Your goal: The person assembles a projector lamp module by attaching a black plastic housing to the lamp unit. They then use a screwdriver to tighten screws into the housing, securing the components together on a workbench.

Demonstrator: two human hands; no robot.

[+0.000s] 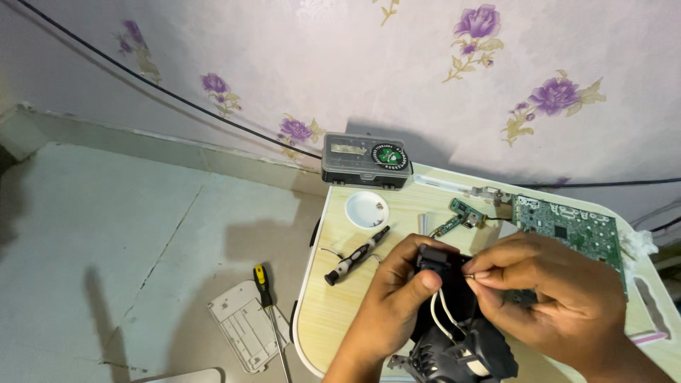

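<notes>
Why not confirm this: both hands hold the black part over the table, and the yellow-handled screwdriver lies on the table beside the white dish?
Not quite. In the head view, the yellow-handled screwdriver lies on the floor beside the table, not by the white dish. Both the left hand and right hand do hold the black part.

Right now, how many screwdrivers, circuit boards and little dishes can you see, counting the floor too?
Screwdrivers: 2, a black-and-silver precision driver on the wooden table and a yellow-and-black-handled one on the floor.
Green circuit boards: 2, one large, one small.
Round white dish: 1.
Total: 5.
</notes>
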